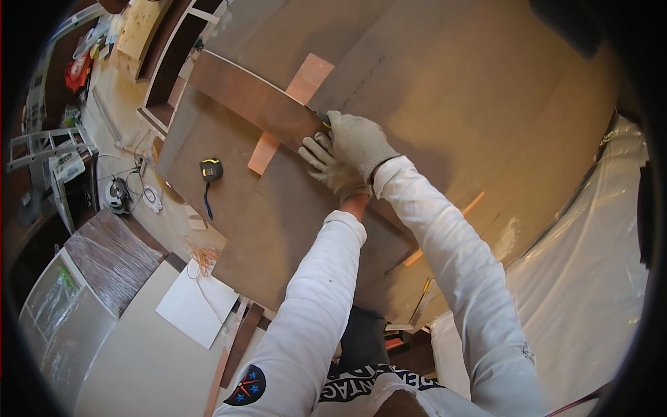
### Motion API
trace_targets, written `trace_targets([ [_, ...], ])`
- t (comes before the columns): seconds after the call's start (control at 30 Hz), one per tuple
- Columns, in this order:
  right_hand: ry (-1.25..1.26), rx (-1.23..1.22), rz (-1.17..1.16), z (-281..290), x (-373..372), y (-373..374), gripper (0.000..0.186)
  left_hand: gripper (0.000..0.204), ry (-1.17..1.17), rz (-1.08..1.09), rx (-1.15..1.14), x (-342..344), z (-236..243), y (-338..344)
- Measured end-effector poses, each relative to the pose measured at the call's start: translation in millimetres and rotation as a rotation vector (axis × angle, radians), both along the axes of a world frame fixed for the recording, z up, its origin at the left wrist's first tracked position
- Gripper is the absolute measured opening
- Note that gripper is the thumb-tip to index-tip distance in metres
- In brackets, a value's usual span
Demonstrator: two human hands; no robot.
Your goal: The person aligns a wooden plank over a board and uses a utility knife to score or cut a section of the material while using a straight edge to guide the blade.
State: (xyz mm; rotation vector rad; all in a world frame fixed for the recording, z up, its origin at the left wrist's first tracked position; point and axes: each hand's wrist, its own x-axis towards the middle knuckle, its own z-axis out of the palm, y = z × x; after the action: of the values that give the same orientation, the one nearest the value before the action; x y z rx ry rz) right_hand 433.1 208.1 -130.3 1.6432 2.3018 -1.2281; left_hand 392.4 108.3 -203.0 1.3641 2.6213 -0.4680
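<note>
My gloved right hand (358, 139) is closed on a small black-and-yellow tool (324, 121), partly hidden by the glove, at the upper edge of a long reddish-brown strip (250, 94). Just below and left of it, my gloved left hand (326, 167) lies with fingers apart, pressing on the strip. Two short copper-coloured pieces (310, 76) stick out from either side of the strip. All rest on a large brown board surface (417, 69). A black-and-yellow tape measure (210, 169) with a strap lies to the left.
At left are a shelving frame (167, 90), a ladder (52, 144), a circular saw (117, 194), cables, plastic-wrapped panels (111, 254) and a white sheet (194, 302). Plastic sheeting (577, 243) covers something at the right. Thin wooden pieces (472, 203) lie near my right forearm.
</note>
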Motion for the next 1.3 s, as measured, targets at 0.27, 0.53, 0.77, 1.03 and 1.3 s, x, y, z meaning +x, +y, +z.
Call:
trace_targets([
  [0.27,-0.049,-0.104,-0.028,1,-6,6,0.029,0.096,-0.100,-0.039,-0.025,-3,0,-8],
  [0.53,-0.033,-0.113,0.002,-8,9,4,0.027,0.094,-0.046,0.014,-0.015,8,10,2],
  [0.77,-0.056,-0.169,-0.011,-1,24,-8,0.028,0.081,-0.011,0.002,0.022,1,0,4],
  [1.03,-0.120,-0.123,0.030,10,52,-22,0.024,0.072,-0.061,0.048,0.140,6,-6,2],
  [1.3,-0.286,-0.249,0.042,20,176,-122,0.015,0.066,-0.046,0.051,0.248,10,-13,-3],
])
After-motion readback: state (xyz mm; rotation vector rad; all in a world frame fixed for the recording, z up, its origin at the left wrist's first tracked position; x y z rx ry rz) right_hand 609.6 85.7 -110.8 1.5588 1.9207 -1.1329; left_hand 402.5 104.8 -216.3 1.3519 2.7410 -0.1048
